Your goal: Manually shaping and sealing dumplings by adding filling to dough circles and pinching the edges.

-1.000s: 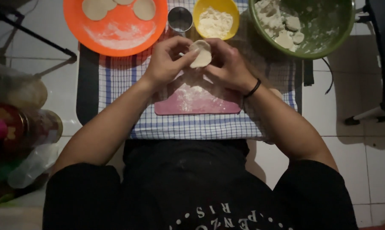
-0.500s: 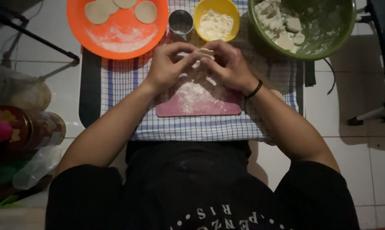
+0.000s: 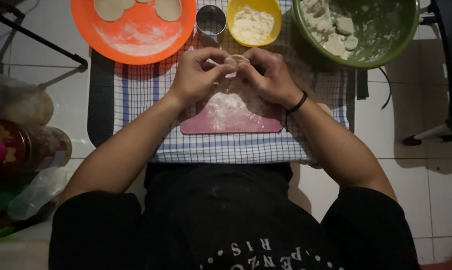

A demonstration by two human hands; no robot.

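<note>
**Both hands on one bit of dough, half of it hidden**

My left hand (image 3: 198, 75) and right hand (image 3: 271, 75) are both pinched tight on a small dough piece (image 3: 236, 61), held just above the pink board (image 3: 231, 112). Fingers cover most of it, so I can't tell its shape or whether anything's inside.

The top edge cuts off the orange plate (image 3: 136, 35) with its dough rounds (image 3: 167, 9), the yellow bowl (image 3: 253, 22) of something pale and crumbly, and the green bowl (image 3: 358, 30) with dough lumps. A metal ring cutter (image 3: 211, 21) sits between plate and yellow bowl. Off to the left it's dark and blurry: a jar (image 3: 31, 147) and a plastic bag (image 3: 36, 192), hard to make out.

It all sits on a checked cloth (image 3: 221, 147) over a dark mat (image 3: 100, 100), on a white tiled floor (image 3: 416, 170). The board is dusted with flour. A chair leg (image 3: 428, 136) shows on the right.
</note>
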